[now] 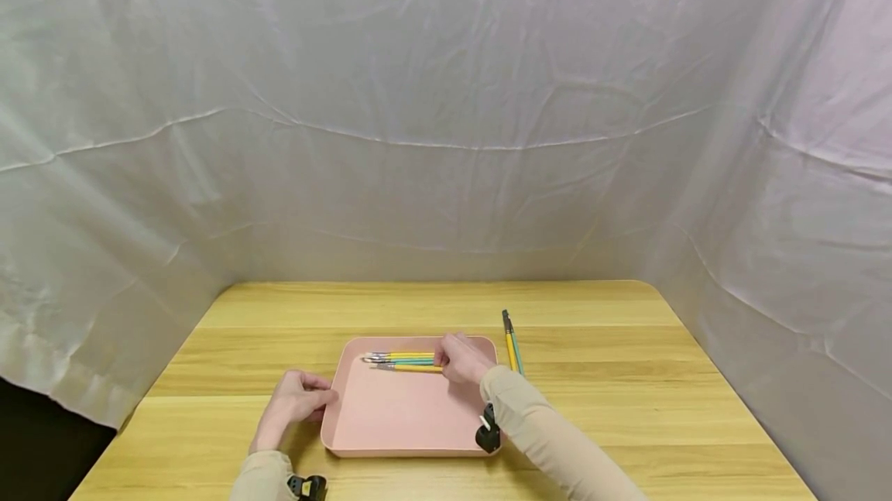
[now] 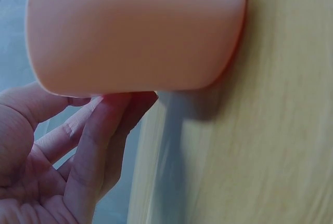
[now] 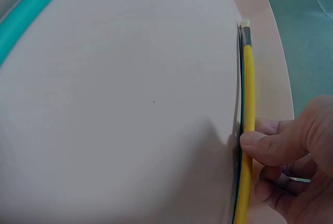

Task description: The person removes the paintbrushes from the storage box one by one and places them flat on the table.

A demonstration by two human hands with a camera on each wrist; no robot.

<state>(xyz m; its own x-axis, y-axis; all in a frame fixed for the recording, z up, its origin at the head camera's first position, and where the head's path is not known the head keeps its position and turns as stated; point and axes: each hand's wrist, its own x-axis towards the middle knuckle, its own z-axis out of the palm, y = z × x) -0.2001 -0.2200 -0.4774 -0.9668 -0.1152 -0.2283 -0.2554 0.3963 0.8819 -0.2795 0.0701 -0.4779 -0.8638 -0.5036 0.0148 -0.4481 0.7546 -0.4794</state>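
Observation:
A pink tray (image 1: 397, 425) lies on the table. My left hand (image 1: 291, 406) grips its left wall, thumb at the rim and fingers against the outside, as the left wrist view shows. Inside the tray, along its far wall, several paintbrushes with yellow and teal handles lie side by side, bristles to the left. My right hand (image 1: 461, 359) is over their handle ends. In the right wrist view it pinches a yellow-handled paintbrush (image 3: 249, 83) with a pale tip and silver ferrule, close to the tray wall. A teal strip (image 3: 31, 11) shows blurred at that view's upper left.
Just right of the tray, a yellow paintbrush (image 1: 510, 346) and a teal paintbrush (image 1: 516, 352) lie together on the wooden table (image 1: 613, 377), dark bristles pointing away. Pale grey cloth (image 1: 446, 191) hangs behind the table and at both sides.

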